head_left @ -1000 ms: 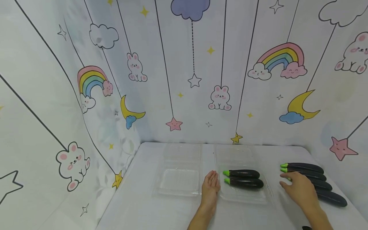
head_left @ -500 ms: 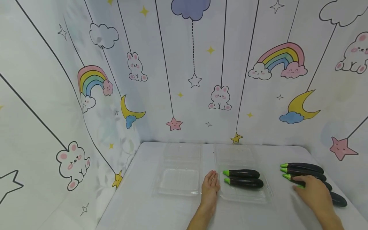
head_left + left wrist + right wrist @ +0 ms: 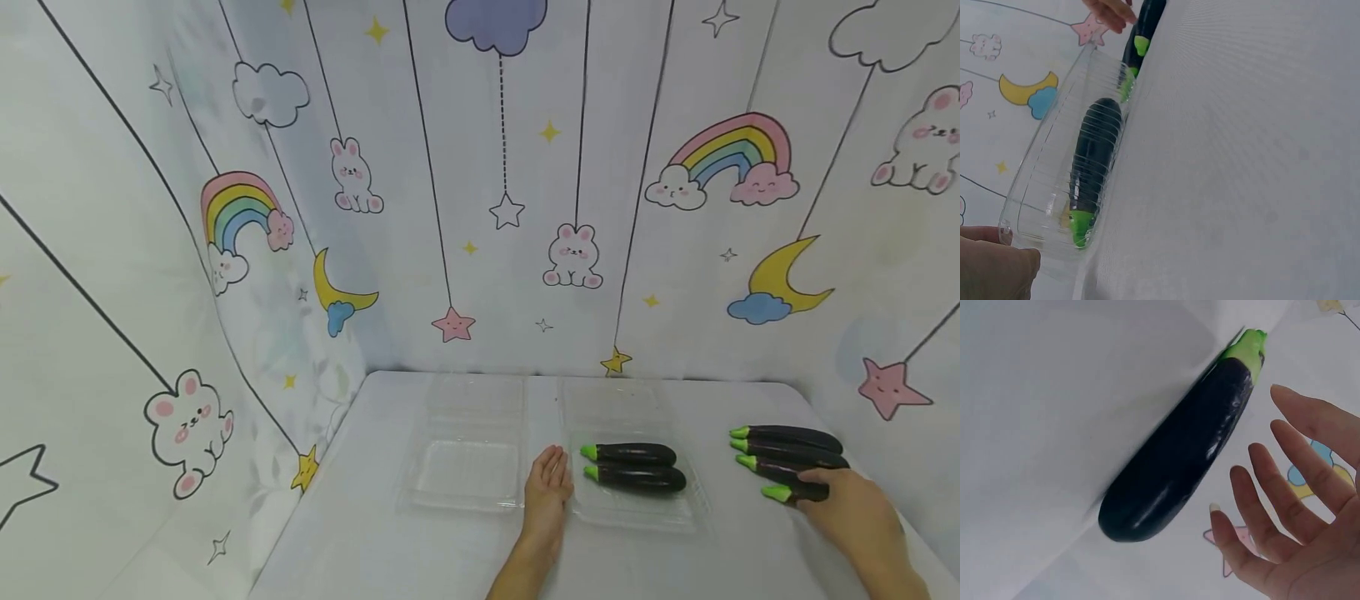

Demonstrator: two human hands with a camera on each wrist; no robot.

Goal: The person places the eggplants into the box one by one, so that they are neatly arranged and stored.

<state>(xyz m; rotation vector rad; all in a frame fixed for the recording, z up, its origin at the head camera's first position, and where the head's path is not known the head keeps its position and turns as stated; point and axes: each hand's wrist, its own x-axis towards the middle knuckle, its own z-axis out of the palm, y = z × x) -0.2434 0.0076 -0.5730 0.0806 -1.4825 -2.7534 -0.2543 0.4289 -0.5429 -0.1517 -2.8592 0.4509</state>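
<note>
My left hand [image 3: 548, 487] rests at the left side of a clear plastic tray [image 3: 630, 518], its fingers straight along the rim. In the left wrist view, the hand [image 3: 994, 269] is at the tray's corner. Two dark eggplants with green stems lie in that tray, a rear eggplant [image 3: 633, 454] and a front eggplant [image 3: 637, 478]. Over the nearest eggplant [image 3: 817, 492] of the group at right, my right hand [image 3: 858, 512] reaches with spread fingers. The right wrist view shows fingers loosely bent and apart from an eggplant [image 3: 1179, 450] on the table.
More eggplants [image 3: 787, 437] lie side by side at the table's right, stems pointing left. A second clear tray [image 3: 468, 502] stands left of my left hand. Both containers have lids [image 3: 611, 404] folded back behind. A patterned cloth [image 3: 480, 275] hangs behind the white table [image 3: 420, 558].
My right hand has moved right and slightly toward me along the eggplant group, uncovering the stems. The left hand stays at the tray, and the eggplants in the tray have not moved.
</note>
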